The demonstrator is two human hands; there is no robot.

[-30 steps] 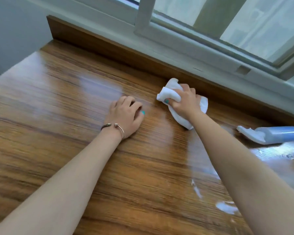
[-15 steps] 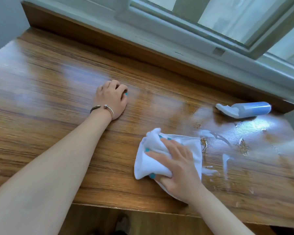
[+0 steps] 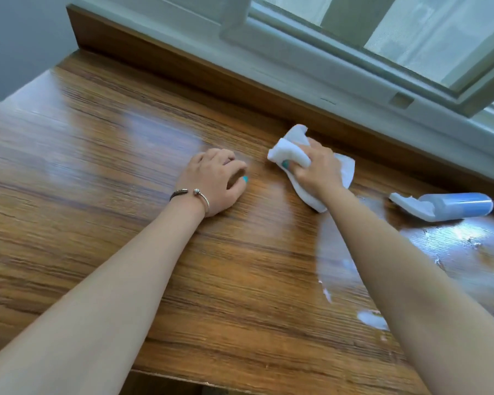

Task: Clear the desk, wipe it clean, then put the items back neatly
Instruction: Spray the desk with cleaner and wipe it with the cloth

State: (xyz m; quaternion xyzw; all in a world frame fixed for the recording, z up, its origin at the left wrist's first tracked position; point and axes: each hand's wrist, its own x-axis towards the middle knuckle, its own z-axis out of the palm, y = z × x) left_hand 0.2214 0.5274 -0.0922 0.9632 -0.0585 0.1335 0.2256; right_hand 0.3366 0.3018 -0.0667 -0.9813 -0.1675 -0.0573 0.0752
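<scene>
Desk (image 3: 103, 172): wooden top, grain running left to right, long axis parallel to the window sill (image 3: 311, 78) behind it. Bare of items except a spray bottle (image 3: 451, 208), so clearing judged done and wiping in hand.

White cloth (image 3: 297, 155) bunched at the far edge, close to the desk's raised back lip (image 3: 183, 61). Right hand (image 3: 317, 169) curled over the cloth, thumb and fingers gripping a wad of it, remainder trailing flat beneath the palm toward the near side. Grip likely chosen to press down while sweeping.

Left hand (image 3: 214, 181) planted on the wood just left of the cloth, fingers loosely curled under, holding nothing (probably a brace for leaning forward). Bracelet (image 3: 191, 195) on that wrist.

Spray bottle lying on its side at the right, well apart from the cloth, white nozzle end pointing left, blue body to the right; long axis roughly along the grain. Probably set down there to free the hand.

Wet streaks and foam patches (image 3: 371, 320) near the right forearm and below the bottle, not yet wiped. Left half glossy, no droplets visible there.
</scene>
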